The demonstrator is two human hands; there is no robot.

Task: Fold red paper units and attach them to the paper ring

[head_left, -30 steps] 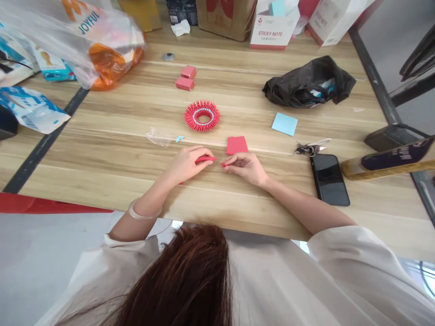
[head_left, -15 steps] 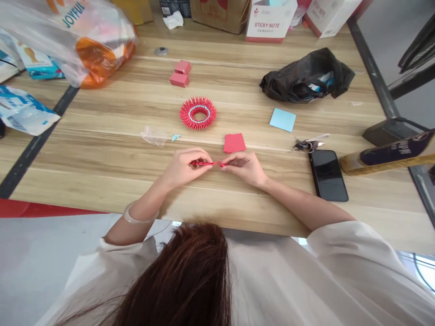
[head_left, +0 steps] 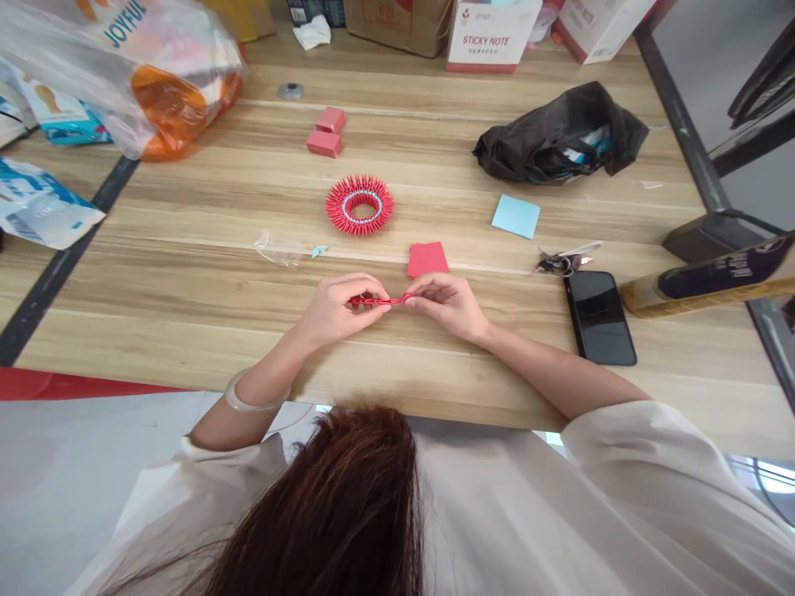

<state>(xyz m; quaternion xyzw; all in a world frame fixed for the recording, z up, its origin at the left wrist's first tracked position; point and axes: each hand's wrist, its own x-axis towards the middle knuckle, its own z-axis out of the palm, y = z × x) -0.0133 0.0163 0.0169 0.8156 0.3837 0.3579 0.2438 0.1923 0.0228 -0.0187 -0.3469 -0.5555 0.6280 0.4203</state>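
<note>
Between the thumb and fingers of my left hand [head_left: 340,310] is a strip of folded red paper pieces [head_left: 373,301], partly covered by the fingers. My right hand [head_left: 450,305] pinches a small folded red paper piece [head_left: 405,297] against the strip's right end. Just beyond my right hand lies a stack of red paper squares [head_left: 427,258]. Farther off sits a round ring of red folded paper pieces [head_left: 339,205] with a pale blue inner line. Small light blue folded pieces [head_left: 319,251] lie beyond my left hand.
Two red paper blocks [head_left: 324,144], a blue paper pad [head_left: 516,217], a black plastic bag [head_left: 552,145], keys [head_left: 557,263] and a phone [head_left: 599,319] lie on the wooden table. A clear wrapper [head_left: 277,248] is at left. Sticky note boxes [head_left: 488,37] stand at the back.
The folded red piece in my right hand has come up against the end of the strip, closing the small gap. My left hand has stayed nearly still.
</note>
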